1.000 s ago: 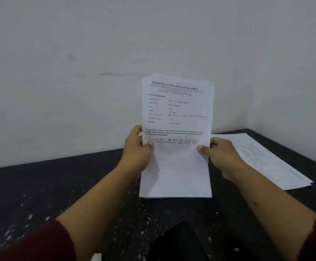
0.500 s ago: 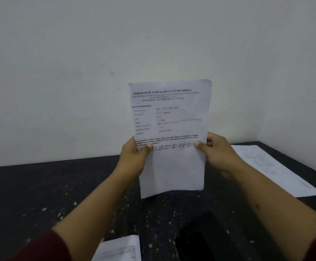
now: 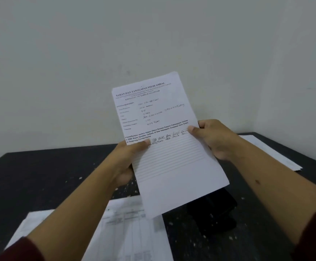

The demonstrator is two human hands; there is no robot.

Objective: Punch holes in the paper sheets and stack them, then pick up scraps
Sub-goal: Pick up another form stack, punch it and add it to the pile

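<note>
A printed paper sheet (image 3: pixel 164 140) with handwritten lines is held upright above the black table, tilted with its top to the left. My left hand (image 3: pixel 127 161) pinches its left edge, thumb on the front. My right hand (image 3: pixel 213 140) grips its right edge, thumb on the front. A black hole punch (image 3: pixel 215 213) sits on the table just below the sheet's lower corner, partly hidden by it. Small white paper scraps (image 3: pixel 170 223) dot the table around the punch.
A stack of printed sheets (image 3: pixel 127 234) lies flat at the near left of the black table (image 3: pixel 31 181). Another pile of sheets (image 3: pixel 277 153) lies at the far right by the wall corner. White walls close off the back and right.
The sheet has tilted counter-clockwise and dropped toward the punch. My view has dipped, bringing the near-left stack and the punch further into sight. Both hands keep their hold.
</note>
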